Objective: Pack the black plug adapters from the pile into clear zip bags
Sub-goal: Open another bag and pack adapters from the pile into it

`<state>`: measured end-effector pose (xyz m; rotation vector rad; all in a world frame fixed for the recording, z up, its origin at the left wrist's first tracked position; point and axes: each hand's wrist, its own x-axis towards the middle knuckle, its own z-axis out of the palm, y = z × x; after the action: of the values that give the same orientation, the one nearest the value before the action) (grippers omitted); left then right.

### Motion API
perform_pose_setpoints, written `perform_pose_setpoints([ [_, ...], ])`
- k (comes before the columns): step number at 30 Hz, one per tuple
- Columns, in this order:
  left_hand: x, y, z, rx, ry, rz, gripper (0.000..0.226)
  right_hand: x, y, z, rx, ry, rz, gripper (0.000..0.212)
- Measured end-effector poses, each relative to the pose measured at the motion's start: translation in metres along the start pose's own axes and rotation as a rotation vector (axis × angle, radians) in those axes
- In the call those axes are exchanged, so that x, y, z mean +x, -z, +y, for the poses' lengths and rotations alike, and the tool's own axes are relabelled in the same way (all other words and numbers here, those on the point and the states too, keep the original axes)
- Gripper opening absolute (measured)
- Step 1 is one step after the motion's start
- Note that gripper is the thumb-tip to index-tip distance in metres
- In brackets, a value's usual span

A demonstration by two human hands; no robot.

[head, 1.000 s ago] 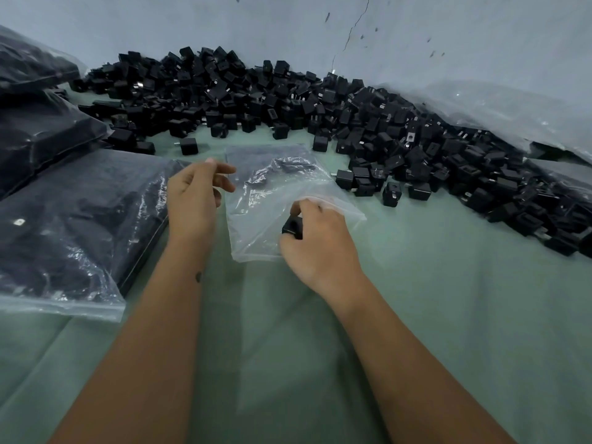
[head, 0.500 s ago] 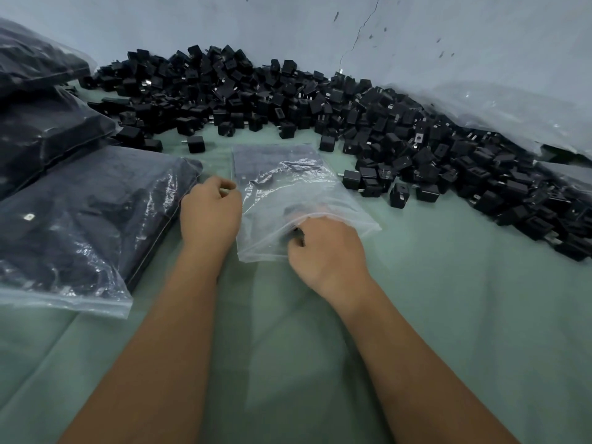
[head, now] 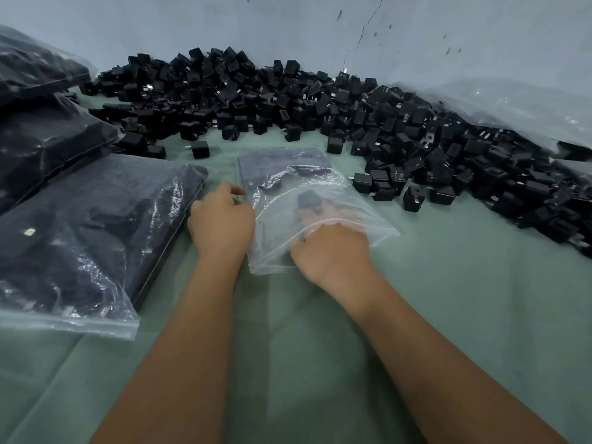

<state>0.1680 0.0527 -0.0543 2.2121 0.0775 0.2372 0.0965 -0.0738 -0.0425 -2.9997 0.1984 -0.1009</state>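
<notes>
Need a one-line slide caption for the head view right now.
Right hand pushes a black adapter into the clear zip bag while left hand holds its edge.

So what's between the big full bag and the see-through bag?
The person's left hand, gripping the clear zip bag's edge beside the packed bag, in the head view.

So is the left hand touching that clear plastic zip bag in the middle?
Touching. The head view shows the left hand pinching the clear plastic zip bag's left edge.

Open green cloth [head: 448, 315] nearside; adapter pile [head: 320, 100] blocks beyond.
</notes>
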Motion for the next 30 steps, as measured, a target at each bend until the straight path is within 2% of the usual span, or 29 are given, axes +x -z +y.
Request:
perform_pose_setpoints([
  [1, 0.000, 0.000, 0.000, 0.011, -0.001, 0.008, 0.032, 0.005, 0.001, -0.002, 0.038, 0.002, -0.009, 0.021],
  [3, 0.000, -0.001, 0.000, 0.019, -0.004, 0.017, 0.034, 0.016, 0.000, -0.006, 0.111, 0.023, 0.099, 0.011],
  [5, 0.001, -0.001, -0.001, 0.026, -0.010, 0.018, 0.035, 0.028, -0.001, -0.010, 0.105, 0.005, 0.161, 0.019],
  [8, 0.001, -0.002, -0.001, 0.033, -0.017, 0.021, 0.035, 0.046, -0.003, -0.013, 0.020, -0.006, 0.097, 0.024],
  [11, 0.000, -0.002, -0.001, 0.040, -0.025, 0.030, 0.036, 0.060, -0.006, -0.011, 0.096, 0.008, 0.104, 0.023],
  [15, 0.000, -0.003, 0.000, 0.061, -0.027, 0.037, 0.039, 0.061, -0.016, -0.008, 0.192, 0.025, 0.146, 0.050],
  [19, 0.000, -0.003, 0.001, 0.070, -0.026, 0.032, 0.040, 0.067, -0.025, -0.005, 0.245, 0.028, 0.122, 0.039],
  [22, 0.001, -0.004, 0.001, 0.066, -0.012, 0.049, 0.040, 0.068, -0.026, -0.007, 0.124, 0.103, 0.107, 0.039],
  [24, 0.001, -0.002, 0.003, -0.034, -0.013, 0.083, 0.044, 0.062, -0.024, -0.004, 0.118, 0.093, 0.130, 0.039],
  [27, -0.003, 0.001, 0.010, -0.236, -0.157, 0.057, 0.043, 0.045, -0.016, -0.002, 0.105, 0.145, 0.191, 0.024],
  [29, -0.005, 0.002, 0.014, -0.247, -0.297, -0.034, 0.041, 0.029, -0.013, 0.001, 0.072, 0.214, 0.192, 0.014],
  [30, -0.005, 0.000, 0.014, -0.205, -0.350, -0.075, 0.041, 0.019, -0.013, 0.003, 0.072, 0.249, 0.178, 0.015],
])
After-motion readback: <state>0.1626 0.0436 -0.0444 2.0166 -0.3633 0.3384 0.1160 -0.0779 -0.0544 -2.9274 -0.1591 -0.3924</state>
